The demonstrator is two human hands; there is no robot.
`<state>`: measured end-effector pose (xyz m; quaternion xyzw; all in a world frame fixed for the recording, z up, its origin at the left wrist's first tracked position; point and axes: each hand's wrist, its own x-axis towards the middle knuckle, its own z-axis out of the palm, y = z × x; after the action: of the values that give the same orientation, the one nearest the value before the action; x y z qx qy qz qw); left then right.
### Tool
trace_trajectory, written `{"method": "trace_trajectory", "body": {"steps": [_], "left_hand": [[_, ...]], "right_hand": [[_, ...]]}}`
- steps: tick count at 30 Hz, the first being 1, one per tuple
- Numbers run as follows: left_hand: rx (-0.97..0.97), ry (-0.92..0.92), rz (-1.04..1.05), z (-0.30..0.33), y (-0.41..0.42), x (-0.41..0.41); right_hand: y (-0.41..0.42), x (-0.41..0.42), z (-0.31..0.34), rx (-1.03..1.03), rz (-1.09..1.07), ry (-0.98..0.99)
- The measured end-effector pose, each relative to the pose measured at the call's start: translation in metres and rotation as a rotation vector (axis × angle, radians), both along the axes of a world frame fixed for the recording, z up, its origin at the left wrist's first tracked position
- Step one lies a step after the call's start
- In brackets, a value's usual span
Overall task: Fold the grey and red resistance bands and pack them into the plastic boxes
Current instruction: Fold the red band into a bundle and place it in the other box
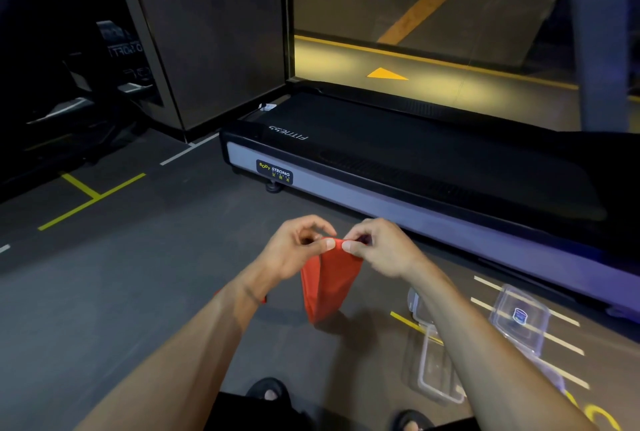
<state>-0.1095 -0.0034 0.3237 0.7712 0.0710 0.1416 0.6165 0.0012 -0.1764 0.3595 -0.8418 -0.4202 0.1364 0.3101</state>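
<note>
A red resistance band [329, 285] hangs folded in the air in front of me, above the dark floor. My left hand [298, 250] pinches its top edge on the left, and my right hand [377, 247] pinches the same edge on the right, fingertips almost meeting. A clear plastic box [436, 371] lies open on the floor at the lower right, partly behind my right forearm. A second clear plastic box or lid with a blue label [521, 318] sits just right of it. No grey band is in view.
A black treadmill [415, 167] with a grey side rail runs across the floor just beyond my hands. Yellow and white lines mark the floor. My feet in dark sandals [268, 392] are at the bottom edge. A dark wall panel stands at the back left.
</note>
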Motion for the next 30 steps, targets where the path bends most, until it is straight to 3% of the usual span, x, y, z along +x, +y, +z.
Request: {"method": "trace_trajectory", "body": {"steps": [10, 16, 20, 30], "left_hand": [[0.096, -0.031, -0.033, 0.008, -0.001, 0.003], [0.305, -0.02, 0.01, 0.01, 0.0, 0.004], [0.511, -0.084, 0.052, 0.024, -0.005, 0.001], [0.408, -0.032, 0.095, 0.05, -0.011, 0.0]], "right_hand": [[-0.001, -0.001, 0.013, 0.122, -0.116, 0.462], [0.001, 0.0, 0.014, 0.155, -0.202, 0.575], [0.0, 0.002, 0.02, 0.192, -0.201, 0.533], [-0.018, 0.0, 0.039, 0.178, -0.054, 0.058]]}}
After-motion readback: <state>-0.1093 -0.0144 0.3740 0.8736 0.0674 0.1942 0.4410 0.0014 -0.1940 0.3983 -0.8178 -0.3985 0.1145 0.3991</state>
